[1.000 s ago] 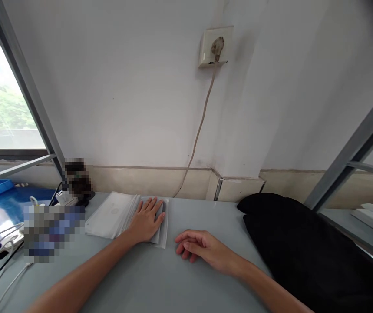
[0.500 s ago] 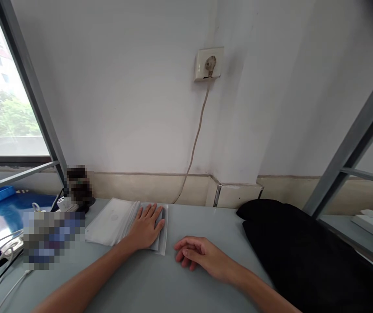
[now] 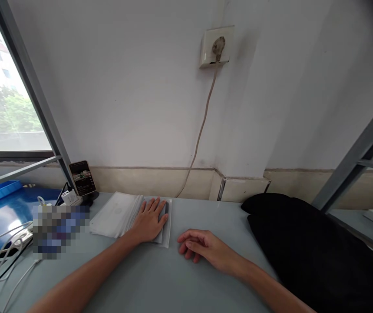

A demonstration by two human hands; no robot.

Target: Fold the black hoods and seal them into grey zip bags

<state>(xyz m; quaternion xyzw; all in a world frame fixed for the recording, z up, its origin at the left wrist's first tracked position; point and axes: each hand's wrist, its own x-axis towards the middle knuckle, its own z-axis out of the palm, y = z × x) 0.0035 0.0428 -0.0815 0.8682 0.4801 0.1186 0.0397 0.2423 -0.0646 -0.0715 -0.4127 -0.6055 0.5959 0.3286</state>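
A fanned row of translucent white plastic bags (image 3: pixel 114 214) lies on the grey table left of the middle. On the right end of this row my left hand (image 3: pixel 149 221) rests flat, palm down with fingers spread, over a bag with something grey inside. What the grey content is I cannot make out. My right hand (image 3: pixel 202 248) lies on its side on the bare tabletop, to the right of the bags and apart from them. Its fingers are loosely curled, with gaps between them, and nothing shows in them.
Black cloth (image 3: pixel 316 252) covers the table's right side. At the left stand a phone (image 3: pixel 82 178) on a holder, a white charger (image 3: pixel 69 198), cables and a blue tray (image 3: pixel 0 192). A cord (image 3: pixel 202 126) hangs from the wall socket (image 3: pixel 217 47). Grey metal posts slant at both sides.
The view has shifted slightly, so the socket sits higher and farther right. Both hands keep the same pose and place on the table.
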